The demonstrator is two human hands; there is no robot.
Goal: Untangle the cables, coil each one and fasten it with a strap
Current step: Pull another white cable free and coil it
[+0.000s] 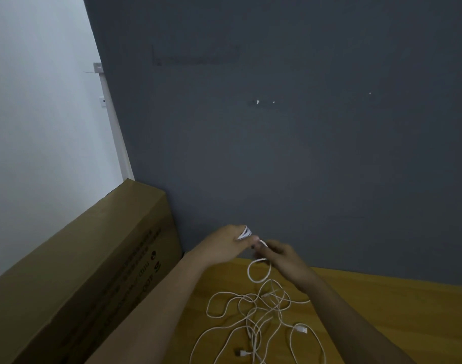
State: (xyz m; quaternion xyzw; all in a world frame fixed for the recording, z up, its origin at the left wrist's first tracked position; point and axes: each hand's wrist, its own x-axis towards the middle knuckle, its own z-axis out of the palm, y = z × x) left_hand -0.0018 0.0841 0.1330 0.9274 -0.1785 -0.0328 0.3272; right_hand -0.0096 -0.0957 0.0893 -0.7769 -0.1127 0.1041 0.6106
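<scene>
A tangle of thin white cables (258, 313) lies on the wooden table (382, 311), with a USB plug (302, 330) at its right and another plug (242, 353) near the bottom edge. My left hand (226, 243) grips a small coil of white cable (244, 233), held up above the table near the wall. My right hand (279, 254) pinches the same cable just right of the coil, and a loop (258, 271) hangs from it down into the tangle. No strap is in view.
A large brown cardboard box (80, 271) stands along the table's left side, close to my left forearm. A dark grey wall (277, 127) rises right behind the table. A white wall (41, 127) is at the left.
</scene>
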